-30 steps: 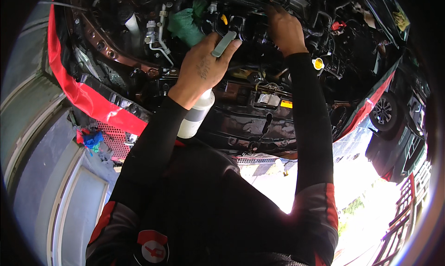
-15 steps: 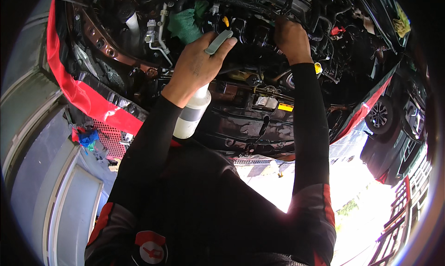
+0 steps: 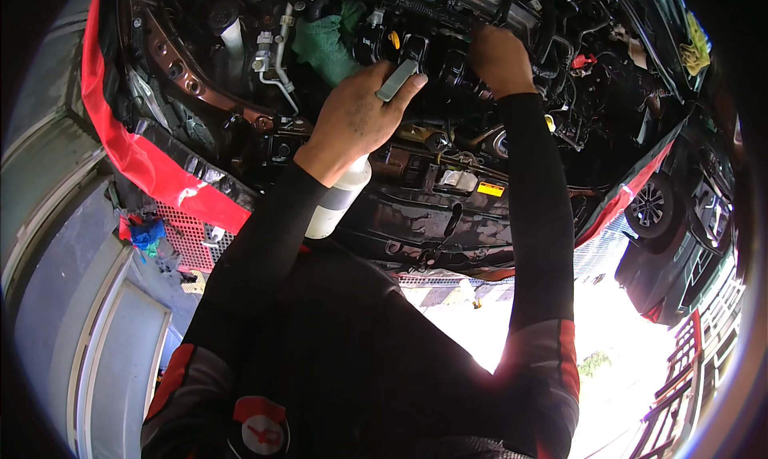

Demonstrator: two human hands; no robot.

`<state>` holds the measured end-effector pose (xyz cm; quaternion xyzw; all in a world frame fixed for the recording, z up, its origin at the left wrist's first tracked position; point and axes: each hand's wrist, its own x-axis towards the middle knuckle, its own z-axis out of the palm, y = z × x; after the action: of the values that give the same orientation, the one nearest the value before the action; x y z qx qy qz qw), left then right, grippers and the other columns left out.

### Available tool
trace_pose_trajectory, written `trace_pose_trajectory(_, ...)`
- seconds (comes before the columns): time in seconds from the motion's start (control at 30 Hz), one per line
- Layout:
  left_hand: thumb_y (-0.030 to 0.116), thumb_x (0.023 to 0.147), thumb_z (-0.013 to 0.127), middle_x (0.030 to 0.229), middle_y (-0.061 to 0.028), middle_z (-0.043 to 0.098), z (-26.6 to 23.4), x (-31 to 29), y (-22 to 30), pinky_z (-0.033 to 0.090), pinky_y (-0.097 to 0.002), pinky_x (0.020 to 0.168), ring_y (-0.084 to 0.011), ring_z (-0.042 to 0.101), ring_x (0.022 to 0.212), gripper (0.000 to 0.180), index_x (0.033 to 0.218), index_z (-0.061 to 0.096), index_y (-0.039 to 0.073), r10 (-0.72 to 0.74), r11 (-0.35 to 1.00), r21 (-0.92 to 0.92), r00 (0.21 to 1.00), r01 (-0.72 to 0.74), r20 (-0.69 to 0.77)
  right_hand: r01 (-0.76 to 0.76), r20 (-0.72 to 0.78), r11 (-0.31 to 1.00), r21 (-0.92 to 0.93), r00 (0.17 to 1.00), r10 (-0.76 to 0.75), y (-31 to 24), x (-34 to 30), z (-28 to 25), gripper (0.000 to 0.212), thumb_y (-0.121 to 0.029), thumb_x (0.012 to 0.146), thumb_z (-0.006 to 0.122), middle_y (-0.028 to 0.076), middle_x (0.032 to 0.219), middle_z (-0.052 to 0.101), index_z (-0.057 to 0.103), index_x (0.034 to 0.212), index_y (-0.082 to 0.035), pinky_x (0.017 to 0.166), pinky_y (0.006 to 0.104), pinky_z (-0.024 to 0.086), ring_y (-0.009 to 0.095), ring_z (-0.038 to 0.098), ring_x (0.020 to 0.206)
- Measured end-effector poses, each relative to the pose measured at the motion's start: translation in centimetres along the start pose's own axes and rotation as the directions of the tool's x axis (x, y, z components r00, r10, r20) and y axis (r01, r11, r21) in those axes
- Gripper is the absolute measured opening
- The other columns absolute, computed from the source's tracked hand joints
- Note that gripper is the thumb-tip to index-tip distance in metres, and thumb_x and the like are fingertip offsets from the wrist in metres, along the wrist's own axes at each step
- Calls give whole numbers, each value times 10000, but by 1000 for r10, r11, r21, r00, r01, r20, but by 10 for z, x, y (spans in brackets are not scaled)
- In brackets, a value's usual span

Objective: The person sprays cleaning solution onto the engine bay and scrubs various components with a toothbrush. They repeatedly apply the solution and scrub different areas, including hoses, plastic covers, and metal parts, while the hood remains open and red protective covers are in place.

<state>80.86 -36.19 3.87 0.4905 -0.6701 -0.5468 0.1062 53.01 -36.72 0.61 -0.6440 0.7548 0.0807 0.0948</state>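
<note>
Bottle (image 3: 340, 199): hung below left hand (image 3: 356, 115), fingers clasped round its neck; a slackened grip risked dropping it. Right hand (image 3: 501, 60): among engine parts (image 3: 456, 63), fingers hidden, hold undeterminable.

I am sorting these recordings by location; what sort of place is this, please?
Probably a car workshop: an open engine bay, a red cover along its edge, and another vehicle at the right.

From far off, I see a dark car (image 3: 644, 276) with a round wheel (image 3: 650, 207) on the right, a yellow rag (image 3: 694, 46) at the upper right, and a blue thing (image 3: 146, 235) near red mesh (image 3: 184, 244) on the left.
</note>
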Motion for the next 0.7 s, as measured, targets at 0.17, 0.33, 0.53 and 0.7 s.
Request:
trace_pose_trajectory(0.17,609,1063,626,898,-244,742,-1,-3,3,578,-504,757,-455,736,838,605,1058,699,9,30,999,-40,999,-30,-21,-5,38,1000,-19,999,6,-5,-7,4,167,-148,906,670,258,982,780,749,988,-26,878,536,630,454,772,969)
trace_pose_trajectory(0.33,592,1073,629,898,-195,747,0,-1,4,574,-466,759,-387,738,821,572,1086,707,25,16,1000,-15,1000,-16,-6,9,19,994,106,1000,-11,1,-31,7,170,-163,936,652,259,946,774,727,1044,-56,857,557,621,464,764,963)
trace_pose_trajectory(0.53,584,1080,639,854,-101,749,5,3,2,576,-385,706,-241,717,702,538,1177,722,62,40,998,59,999,-38,-31,-277,-102,888,366,937,334,-2,-66,23,169,-212,1009,594,274,935,762,712,1065,-104,838,601,591,507,736,961)
trace_pose_trajectory(0.7,590,1070,648,895,-76,767,8,4,5,572,-337,575,-186,707,685,544,1205,716,66,-43,999,2,998,43,43,-283,-124,861,422,923,364,-2,-71,39,161,-226,1033,579,294,912,748,658,1079,-93,819,634,572,532,725,941)
